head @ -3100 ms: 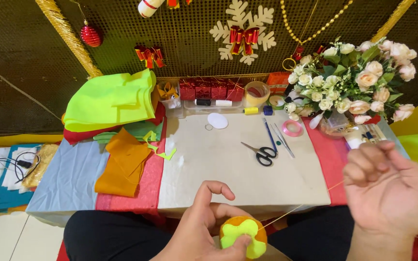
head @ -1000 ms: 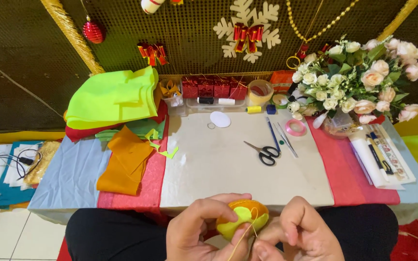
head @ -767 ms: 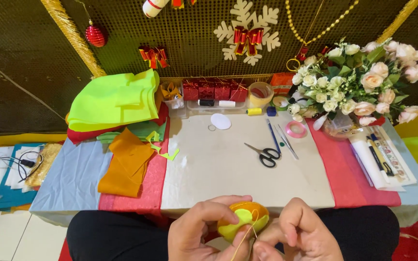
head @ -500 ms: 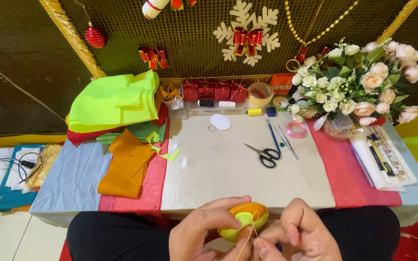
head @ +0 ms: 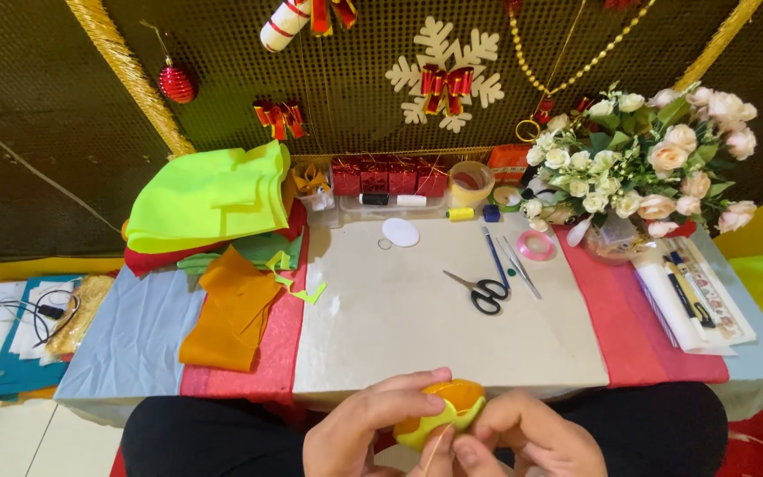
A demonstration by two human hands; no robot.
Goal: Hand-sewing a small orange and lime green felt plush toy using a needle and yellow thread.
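Small felt ball point(head: 448, 411), yellow-green with an orange top, held low at the frame's bottom centre, just off the near edge of the bench point(head: 417, 327) over the person's lap; left hand point(head: 368, 433) wraps it from the left, fingers point(head: 408, 389) curled over the top and clamped on the ball; right hand point(head: 532, 437) presses in from the right, its fingers pinched together at the ball's lower side, on a thin thread as far as can be told; both hands touch the ball and each other; on the pale mat further up lie black-handled scissors point(head: 480, 290), blades apart, with a blue pen point(head: 494, 254) just beside them; a pink tape ring point(head: 536, 245) sits near the vase of pale roses point(head: 646, 168) at right; a white oval disc point(head: 400, 232) lies near the back; orange felt point(head: 227, 309) and a neon-green felt stack point(head: 209, 194) at left, well apart from the hands; red boxes point(head: 386, 177) line the back wall
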